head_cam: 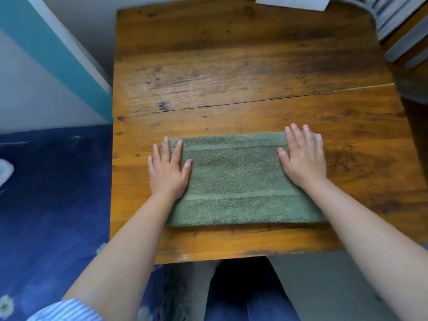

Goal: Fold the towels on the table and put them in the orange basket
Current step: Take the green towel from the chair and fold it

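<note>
— Your left sleeve, striped blue and white, sat closest to the lens at 7 o'clock. And the towel?

— You had the green towel folded flat on the wooden table, toward its near edge. Your left hand pressed its 9 o'clock end and your right hand its 3 o'clock end, fingers straight and spread, gripping nothing.

— Beyond it?

— Grey folded cloth lay at 1 o'clock.

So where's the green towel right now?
In the head view, the green towel lies flat on the near half of the wooden table, with the left hand and right hand on its ends.
</note>
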Demonstrator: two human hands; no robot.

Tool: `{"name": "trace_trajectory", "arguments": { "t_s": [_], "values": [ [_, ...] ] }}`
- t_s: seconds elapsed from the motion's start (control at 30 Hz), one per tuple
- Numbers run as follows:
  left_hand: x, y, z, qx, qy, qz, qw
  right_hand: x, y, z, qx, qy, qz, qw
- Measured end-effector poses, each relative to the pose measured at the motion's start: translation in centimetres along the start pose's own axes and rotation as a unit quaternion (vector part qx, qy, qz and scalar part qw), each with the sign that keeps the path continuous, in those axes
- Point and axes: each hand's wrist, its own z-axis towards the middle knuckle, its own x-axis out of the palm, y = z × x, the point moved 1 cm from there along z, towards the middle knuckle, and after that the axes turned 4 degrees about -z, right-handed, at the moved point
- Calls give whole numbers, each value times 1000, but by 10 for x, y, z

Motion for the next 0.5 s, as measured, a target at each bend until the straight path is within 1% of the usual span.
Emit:
{"name": "trace_trajectory", "arguments": {
  "t_s": [0.1,0.17,0.23,0.3,0.37,0.4,0.47,0.5],
  "values": [
    [-4,-4,-1,-9,7,13,1000,-9,-23,-4,78,9,48,996],
    [-7,-9,-7,-12,-9,32,999,-14,-27,-15,110,-10,61,992],
    [-4,-16,-24,9,-37,24,999,-15,-15,-38,86,-42,59,994],
    [5,-28,-51,50,-37,-1,998,-8,11,-70,17,-50,67,996],
    [18,-36,-74,71,-14,-7,997,7,35,-95,-35,-22,55,998],
    [24,-35,-84,66,1,4,998,16,41,-105,-48,0,38,998],
    [33,-27,-94,48,19,31,998,30,40,-114,-49,31,20,998],
    [34,-22,-96,44,19,39,998,32,36,-116,-49,31,19,998]
  ]
}}
